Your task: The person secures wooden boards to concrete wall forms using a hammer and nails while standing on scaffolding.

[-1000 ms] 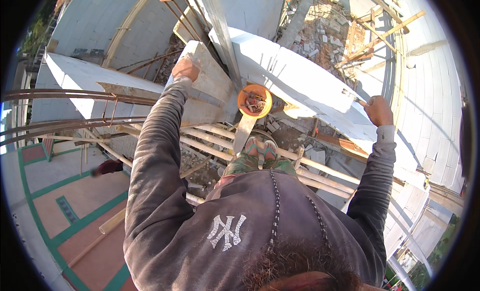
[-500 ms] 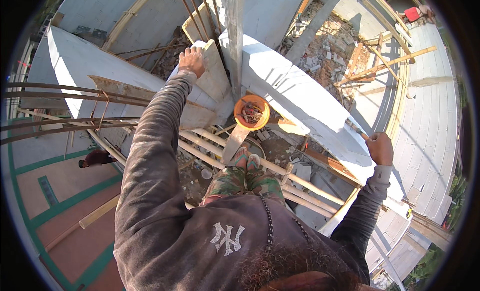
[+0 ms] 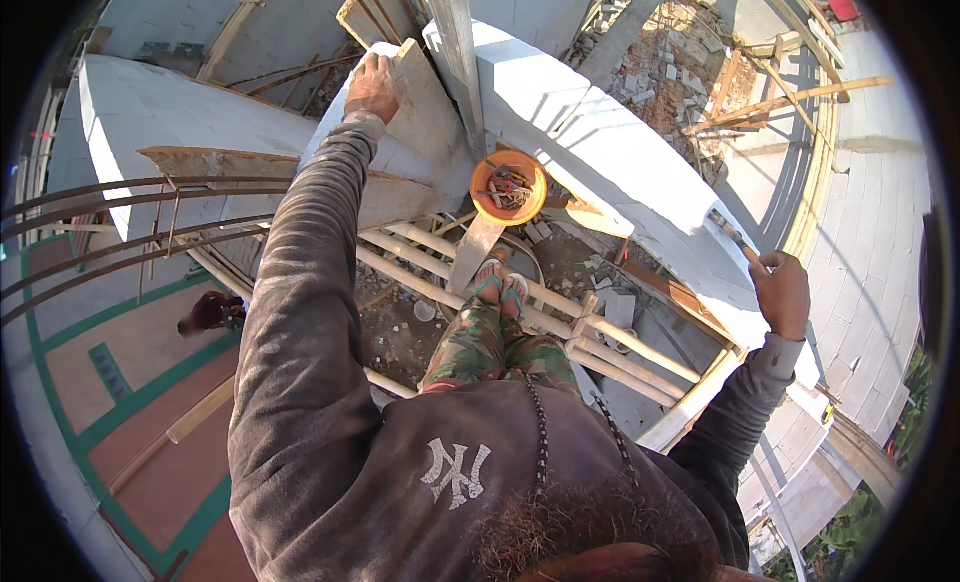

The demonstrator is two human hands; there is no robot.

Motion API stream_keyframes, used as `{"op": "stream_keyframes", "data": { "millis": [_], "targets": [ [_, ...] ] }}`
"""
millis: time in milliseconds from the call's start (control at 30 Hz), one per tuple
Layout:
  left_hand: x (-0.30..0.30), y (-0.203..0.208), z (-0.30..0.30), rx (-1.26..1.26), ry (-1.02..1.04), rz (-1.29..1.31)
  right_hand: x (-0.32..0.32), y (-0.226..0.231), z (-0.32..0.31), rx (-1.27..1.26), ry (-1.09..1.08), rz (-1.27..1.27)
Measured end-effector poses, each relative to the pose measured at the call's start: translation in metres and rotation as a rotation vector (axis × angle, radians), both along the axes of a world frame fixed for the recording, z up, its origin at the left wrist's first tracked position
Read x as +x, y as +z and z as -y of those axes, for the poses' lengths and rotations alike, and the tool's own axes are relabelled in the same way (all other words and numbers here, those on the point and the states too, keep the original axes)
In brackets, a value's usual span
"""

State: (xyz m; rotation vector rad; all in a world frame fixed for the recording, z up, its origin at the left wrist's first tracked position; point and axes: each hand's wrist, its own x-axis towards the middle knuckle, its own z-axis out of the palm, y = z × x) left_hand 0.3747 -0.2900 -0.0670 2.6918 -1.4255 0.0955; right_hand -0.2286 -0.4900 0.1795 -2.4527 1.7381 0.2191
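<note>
My left hand (image 3: pixel 372 88) is closed over the upper end of a white block (image 3: pixel 318 142), beside an upright board (image 3: pixel 425 102). Part of what its fingers touch is hidden. In my right hand (image 3: pixel 783 294) is a short wooden-handled tool (image 3: pixel 737 239) with a narrow greyish end. The tool lies close over the top of the white block wall (image 3: pixel 640 167) on the right; its exact kind cannot be made out. Between my arms, an orange bucket (image 3: pixel 540 202) holds sticks and small scraps. It rests on a plank (image 3: pixel 474 250) beyond my feet.
I stand over bamboo poles (image 3: pixel 405 274), with rubble-strewn ground showing beneath. Bent steel bars (image 3: pixel 130 192) reach in from the left. A grey metal post (image 3: pixel 455 57) rises past the bucket. Down at the left, another person (image 3: pixel 212 314) is on a lower level.
My view has shifted slightly. My right hand has drawn a little back and right, and more of its tool shows. The left hand keeps its grip. The bucket stays on the plank.
</note>
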Motion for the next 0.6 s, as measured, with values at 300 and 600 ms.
{"op": "stream_keyframes", "data": {
  "millis": [300,600],
  "targets": [
    [-0.008,0.001,0.004,0.006,0.050,0.058,0.004,0.000,-0.012,0.037,-0.069,-0.045],
    [-0.011,0.000,0.010,-0.011,0.056,0.110,-0.001,-0.009,-0.021,0.010,-0.034,0.014]
  ]
}}
